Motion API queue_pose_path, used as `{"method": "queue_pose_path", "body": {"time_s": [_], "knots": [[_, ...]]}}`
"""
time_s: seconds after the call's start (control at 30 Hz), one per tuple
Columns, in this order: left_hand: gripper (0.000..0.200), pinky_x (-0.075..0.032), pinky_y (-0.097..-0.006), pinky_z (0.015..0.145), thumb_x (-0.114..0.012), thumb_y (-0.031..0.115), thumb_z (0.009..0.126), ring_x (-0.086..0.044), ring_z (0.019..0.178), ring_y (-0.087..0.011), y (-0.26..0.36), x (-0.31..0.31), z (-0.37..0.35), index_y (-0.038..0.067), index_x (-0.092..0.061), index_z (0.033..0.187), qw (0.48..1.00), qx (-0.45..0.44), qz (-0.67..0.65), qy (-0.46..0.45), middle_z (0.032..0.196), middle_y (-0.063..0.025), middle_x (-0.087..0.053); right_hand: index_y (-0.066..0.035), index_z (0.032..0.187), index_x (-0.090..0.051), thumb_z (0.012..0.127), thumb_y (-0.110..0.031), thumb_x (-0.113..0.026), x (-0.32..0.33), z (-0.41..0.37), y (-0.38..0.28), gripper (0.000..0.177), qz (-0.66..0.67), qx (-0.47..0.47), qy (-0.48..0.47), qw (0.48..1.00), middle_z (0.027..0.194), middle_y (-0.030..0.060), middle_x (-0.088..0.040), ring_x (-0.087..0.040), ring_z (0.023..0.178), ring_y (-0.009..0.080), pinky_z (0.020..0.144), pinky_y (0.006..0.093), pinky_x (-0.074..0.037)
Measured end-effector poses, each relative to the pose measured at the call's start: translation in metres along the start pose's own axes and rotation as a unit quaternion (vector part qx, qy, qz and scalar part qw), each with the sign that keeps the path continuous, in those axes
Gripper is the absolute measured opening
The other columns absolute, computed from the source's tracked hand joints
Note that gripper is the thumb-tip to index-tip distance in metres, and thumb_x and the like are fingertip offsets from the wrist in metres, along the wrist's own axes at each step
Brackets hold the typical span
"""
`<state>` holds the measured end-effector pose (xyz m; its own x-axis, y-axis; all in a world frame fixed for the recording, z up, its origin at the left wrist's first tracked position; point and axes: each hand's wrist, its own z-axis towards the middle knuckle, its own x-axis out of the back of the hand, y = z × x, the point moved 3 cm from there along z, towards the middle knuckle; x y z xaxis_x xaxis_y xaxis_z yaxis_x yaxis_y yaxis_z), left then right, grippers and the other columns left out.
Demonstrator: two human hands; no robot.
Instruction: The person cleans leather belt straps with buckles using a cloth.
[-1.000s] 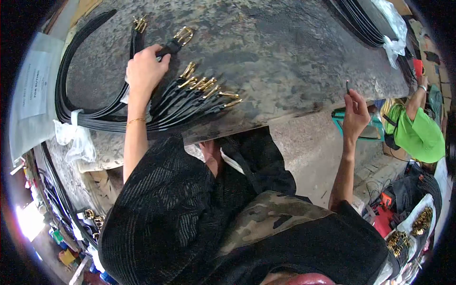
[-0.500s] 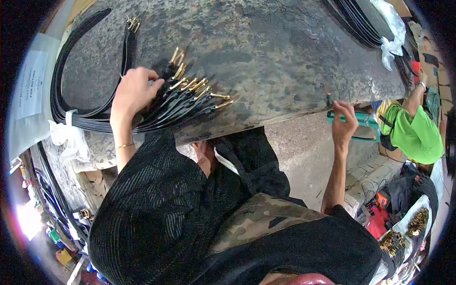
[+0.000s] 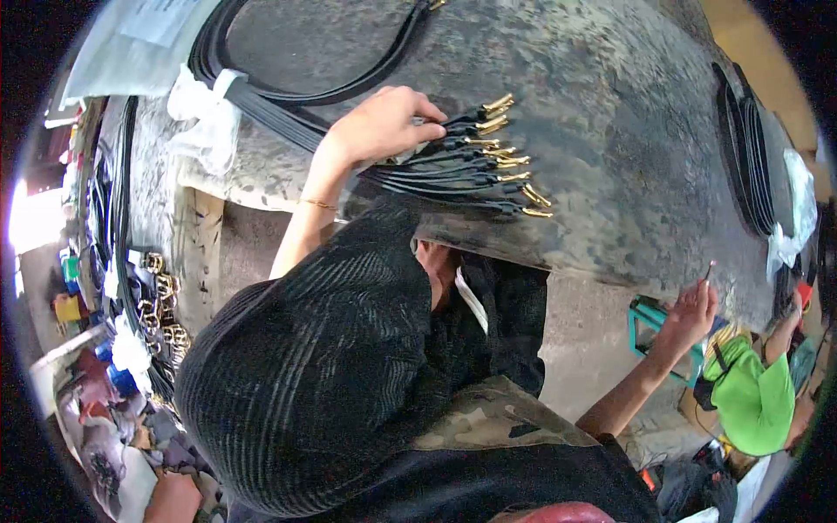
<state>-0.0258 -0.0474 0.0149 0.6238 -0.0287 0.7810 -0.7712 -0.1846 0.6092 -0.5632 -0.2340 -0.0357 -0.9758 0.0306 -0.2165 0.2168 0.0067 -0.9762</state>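
A fan of narrow black straps (image 3: 410,181) with gold metal clasps (image 3: 510,159) at their ends lies on the worktable. My left hand (image 3: 384,126) rests over the upper straps, its thumb and forefinger closing on a black strap just behind the clasps. What the other fingers touch is hidden. Off to the right, past the table's front edge, my right hand (image 3: 693,314) pinches a thin, dark, stick-like tool (image 3: 711,272) with a pale tip, pointing up. The tool's exact kind is too small to make out.
White plastic (image 3: 205,113) ties the strap bundle at left. Another black strap bundle (image 3: 748,157) lies at right. Someone in a bright green garment (image 3: 750,397) is at the lower right, near a teal stool (image 3: 645,327). Gold buckles (image 3: 161,301) hang at left.
The view has turned, so the straps appear farther right. My right hand has tilted its thin tool upward. My left hand stays at the straps, its thumb and forefinger closer to the clasp ends.
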Motion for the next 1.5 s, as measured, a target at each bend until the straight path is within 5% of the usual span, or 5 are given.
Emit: {"method": "queue_pose_path", "body": {"time_s": [0.3,0.57,0.93,1.13,1.5], "knots": [[0.031,-0.054,-0.0429,0.078,-0.067,0.034,0.085,-0.069,0.089,-0.0307,0.007,0.057,0.025,0.006,-0.073,0.098,0.943,0.137,0.163,0.254,0.088,-0.0206,-0.07,-0.001,0.104,-0.059,0.091,-0.004,-0.065,-0.28,0.021,0.016,0.015,0.018,-0.029,-0.221,0.975,0.086,0.0042,-0.061,-0.045,0.065,0.0065,0.058,0.0242,-0.038],[0.038,-0.057,-0.0467,0.069,-0.068,0.024,0.082,-0.068,0.079,-0.0381,0.0,0.003,0.055,-0.005,-0.06,0.105,0.933,0.129,0.239,0.235,0.109,-0.0216,-0.06,0.003,0.106,-0.057,0.088,-0.003,-0.069,-0.42,0.05,0.069,0.022,0.097,-0.065,-0.362,0.925,0.09,0.0111,-0.067,-0.051,0.064,0.0096,0.059,0.0265,-0.044],[0.018,-0.054,-0.0442,0.077,-0.062,0.014,0.08,-0.068,0.084,-0.0374,-0.028,0.01,0.078,-0.003,-0.07,0.082,0.978,0.15,0.051,0.139,0.081,-0.0226,-0.068,0.002,0.106,-0.057,0.09,0.0,-0.063,-0.462,0.034,0.1,0.017,0.157,-0.132,-0.437,0.876,0.094,0.0129,-0.065,-0.05,0.064,0.0084,0.057,0.0229,-0.043],[0.041,-0.051,-0.0372,0.068,-0.064,0.014,0.079,-0.066,0.066,-0.028,-0.035,0.013,0.086,0.001,-0.064,0.117,0.973,0.117,-0.072,0.184,0.069,-0.0156,-0.065,0.003,0.106,-0.057,0.09,0.002,-0.062,-0.464,0.028,0.118,0.017,0.181,-0.126,-0.414,0.883,0.091,0.0111,-0.063,-0.052,0.067,0.0094,0.068,0.0304,-0.053],[0.022,-0.052,-0.0352,0.07,-0.067,0.016,0.083,-0.069,0.072,-0.0244,-0.032,0.006,0.093,-0.001,-0.071,0.097,0.941,0.164,-0.129,0.267,0.081,-0.0185,-0.07,0.005,0.105,-0.059,0.091,0.001,-0.059,-0.461,0.029,0.116,0.015,0.19,-0.136,-0.412,0.88,0.086,0.0059,-0.06,-0.052,0.067,0.0074,0.083,0.0358,-0.057]]}}
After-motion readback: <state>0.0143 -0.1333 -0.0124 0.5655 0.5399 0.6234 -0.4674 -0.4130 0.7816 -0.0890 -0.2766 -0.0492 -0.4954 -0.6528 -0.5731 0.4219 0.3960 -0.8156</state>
